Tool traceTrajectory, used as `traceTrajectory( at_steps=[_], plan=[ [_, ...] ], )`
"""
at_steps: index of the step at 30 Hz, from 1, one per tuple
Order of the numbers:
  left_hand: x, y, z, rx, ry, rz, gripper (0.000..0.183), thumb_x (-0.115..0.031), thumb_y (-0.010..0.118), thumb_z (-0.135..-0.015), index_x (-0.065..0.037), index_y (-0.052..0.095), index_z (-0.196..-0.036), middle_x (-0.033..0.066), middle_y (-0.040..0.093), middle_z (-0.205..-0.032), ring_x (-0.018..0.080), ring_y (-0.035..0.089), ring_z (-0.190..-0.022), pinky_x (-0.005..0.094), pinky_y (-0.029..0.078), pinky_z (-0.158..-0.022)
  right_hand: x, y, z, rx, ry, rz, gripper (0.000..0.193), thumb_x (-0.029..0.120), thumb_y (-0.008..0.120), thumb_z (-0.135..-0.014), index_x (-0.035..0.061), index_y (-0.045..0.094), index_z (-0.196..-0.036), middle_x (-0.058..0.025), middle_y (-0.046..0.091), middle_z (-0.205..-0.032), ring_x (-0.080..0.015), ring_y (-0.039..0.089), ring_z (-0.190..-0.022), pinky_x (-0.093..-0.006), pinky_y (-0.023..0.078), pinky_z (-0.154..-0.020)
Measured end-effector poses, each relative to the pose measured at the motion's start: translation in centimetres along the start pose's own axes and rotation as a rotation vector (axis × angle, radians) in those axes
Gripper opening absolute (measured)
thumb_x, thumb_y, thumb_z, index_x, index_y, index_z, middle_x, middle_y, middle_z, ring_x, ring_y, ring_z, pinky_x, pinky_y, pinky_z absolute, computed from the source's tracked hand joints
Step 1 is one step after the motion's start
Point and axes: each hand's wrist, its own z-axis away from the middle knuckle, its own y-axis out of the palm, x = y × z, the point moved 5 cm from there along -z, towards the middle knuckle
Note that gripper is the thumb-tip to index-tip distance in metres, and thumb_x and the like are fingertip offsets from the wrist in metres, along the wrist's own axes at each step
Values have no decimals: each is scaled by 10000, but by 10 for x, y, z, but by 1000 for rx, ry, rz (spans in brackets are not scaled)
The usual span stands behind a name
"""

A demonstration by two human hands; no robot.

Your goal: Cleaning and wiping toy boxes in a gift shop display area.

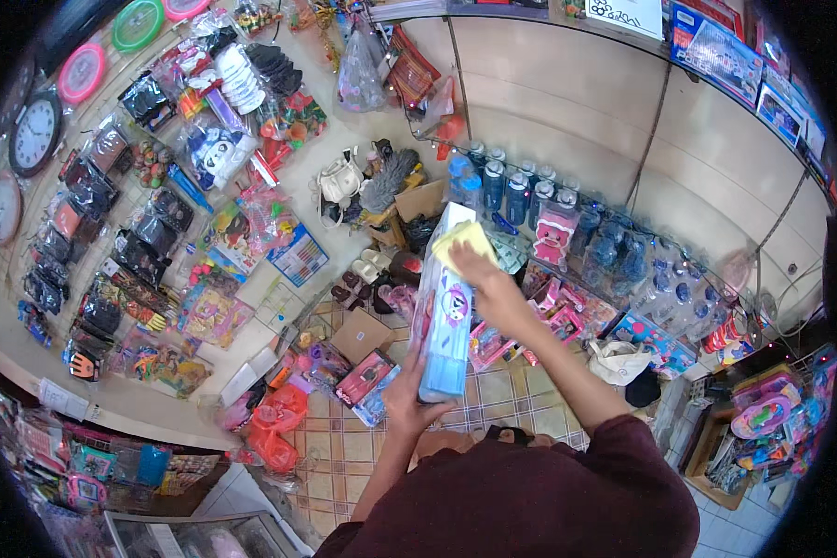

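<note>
A long, narrow toy box point(448, 349), blue and white with a cartoon figure printed on its side, is held up in front of me, tilted. My left hand point(411, 395) grips its lower end, thumb under the bottom edge and fingers along the left side. Against the box's upper part, my right hand point(474, 264) presses a folded yellow cloth point(462, 244). The right fingers lie over the cloth, which covers a bit of the box's white top end. What the box contains is hidden.
Water bottles point(518, 197) line a shelf beyond the box. Boxed dolls point(567, 321) sit to the right, red plastic bags point(277, 418) and an open cardboard box point(361, 337) on the tiled floor to the left. Wallets and packaged toys hang on the left wall. A wooden crate point(716, 465) stands at the right.
</note>
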Motion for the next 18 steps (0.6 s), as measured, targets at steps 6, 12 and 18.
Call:
traceTrajectory(
  at_steps=[6,12,18],
  plan=[
    [26,1,-9,-120,-13,35,933,-291,834,-445,-18,454,-1252,222,478,-1275,365,587,-1008,375,497,-792,63,11,48,112,-60,-7,715,-115,437,-657,10,334,-1354,-199,324,-1398,-330,262,-1329,-496,192,-1084],
    [33,6,-23,-164,-112,101,818,-183,829,-486,0,497,-1210,202,564,-1166,319,627,-885,365,499,-758,103,-5,73,214,-191,65,694,-78,486,-668,12,350,-1343,-151,333,-1411,-301,279,-1329,-513,208,-1079],
    [49,6,-35,-480,-438,320,707,-81,739,-638,38,407,-1251,105,547,-925,195,513,-792,320,442,-784,100,-24,84,216,-194,-375,568,-148,417,-651,15,561,-1176,-132,554,-1221,-292,487,-1181,-435,347,-1026]
  ],
)
